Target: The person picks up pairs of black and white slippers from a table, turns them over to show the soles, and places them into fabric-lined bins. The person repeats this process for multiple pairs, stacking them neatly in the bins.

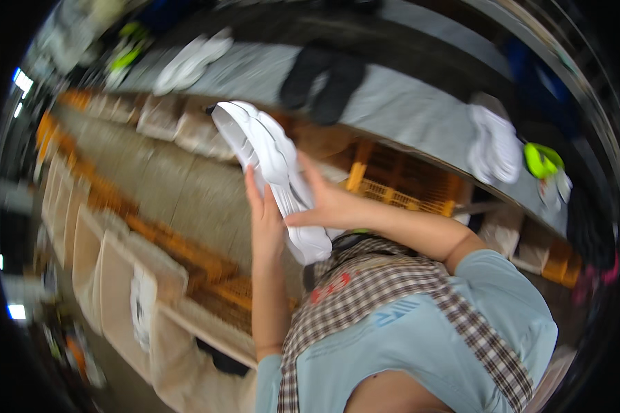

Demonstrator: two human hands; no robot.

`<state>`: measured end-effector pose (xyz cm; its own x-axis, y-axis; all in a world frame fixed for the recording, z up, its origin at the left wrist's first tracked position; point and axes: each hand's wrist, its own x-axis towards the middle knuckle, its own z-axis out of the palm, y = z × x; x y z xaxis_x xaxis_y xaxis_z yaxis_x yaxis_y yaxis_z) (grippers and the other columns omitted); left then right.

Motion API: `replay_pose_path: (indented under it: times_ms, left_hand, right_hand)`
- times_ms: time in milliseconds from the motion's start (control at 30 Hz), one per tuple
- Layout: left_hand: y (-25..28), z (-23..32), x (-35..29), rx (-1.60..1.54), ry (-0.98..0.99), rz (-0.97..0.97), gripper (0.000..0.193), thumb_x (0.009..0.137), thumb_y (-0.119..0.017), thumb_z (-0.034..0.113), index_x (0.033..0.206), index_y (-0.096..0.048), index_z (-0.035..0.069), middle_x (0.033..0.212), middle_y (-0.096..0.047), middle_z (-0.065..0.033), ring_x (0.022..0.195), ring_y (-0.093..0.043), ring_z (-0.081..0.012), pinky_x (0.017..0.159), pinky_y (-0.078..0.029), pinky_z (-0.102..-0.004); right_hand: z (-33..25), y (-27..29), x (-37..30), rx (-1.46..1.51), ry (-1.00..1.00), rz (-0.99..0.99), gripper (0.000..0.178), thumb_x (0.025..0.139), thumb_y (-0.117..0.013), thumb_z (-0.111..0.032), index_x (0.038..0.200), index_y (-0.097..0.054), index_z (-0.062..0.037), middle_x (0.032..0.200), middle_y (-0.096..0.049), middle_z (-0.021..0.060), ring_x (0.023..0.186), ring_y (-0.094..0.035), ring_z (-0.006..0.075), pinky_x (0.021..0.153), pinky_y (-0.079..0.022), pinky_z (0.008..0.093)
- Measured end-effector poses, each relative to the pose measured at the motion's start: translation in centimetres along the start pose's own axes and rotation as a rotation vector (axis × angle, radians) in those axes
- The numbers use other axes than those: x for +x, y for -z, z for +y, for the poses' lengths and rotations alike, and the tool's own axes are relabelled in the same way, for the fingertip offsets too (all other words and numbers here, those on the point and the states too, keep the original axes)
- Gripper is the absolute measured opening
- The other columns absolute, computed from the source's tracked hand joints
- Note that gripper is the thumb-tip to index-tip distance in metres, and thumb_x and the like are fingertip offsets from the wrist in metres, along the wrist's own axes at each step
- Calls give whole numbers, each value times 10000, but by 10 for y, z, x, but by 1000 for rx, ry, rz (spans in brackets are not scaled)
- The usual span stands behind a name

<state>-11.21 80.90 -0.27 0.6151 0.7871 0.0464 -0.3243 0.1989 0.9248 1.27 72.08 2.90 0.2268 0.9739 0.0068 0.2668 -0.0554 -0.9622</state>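
Note:
A pair of white shoe soles (272,162), pressed together lengthwise, is held up in front of my body between both hands. My left hand (264,217) is closed on their left side, its fingers pointing up along the edge. From the right, my right hand (324,198) grips the same soles, with the thumb across their lower part and the fingers behind. The soles stand tilted, the upper end leaning left. Motion blurs them slightly, and the faces turned toward each other are hidden.
A grey-topped bench (399,103) runs across the far side, bearing black soles (324,82), white soles (194,60), more white soles (494,143) and a bright green piece (543,160). Orange crates (406,182) sit beneath it. Cream-lined bins (124,289) line the left.

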Motion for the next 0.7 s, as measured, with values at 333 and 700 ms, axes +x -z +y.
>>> replay_pose_path:
  times_ms: [333, 700]
  left_hand:
    - [-48, 18, 13, 226, -14, -305, 558, 940, -521, 146, 1428, -260, 82, 1306, -478, -151, 1157, -498, -217, 881, -428, -312]
    - [-11, -25, 7, 218, 325, -257, 447, 914, -562, 140, 1323, -402, 55, 1182, -549, -105, 1020, -564, -176, 836, -448, -290]
  right_hand:
    - [26, 224, -57, 813, -313, 417, 607, 709, -577, -188, 1218, -423, 103, 1065, -587, 243, 966, -637, 306, 827, -560, 356]
    - [103, 352, -97, 397, -827, 713, 487, 721, -519, -94, 1165, -477, 100, 1085, -575, 251, 976, -602, 379, 902, -492, 451]
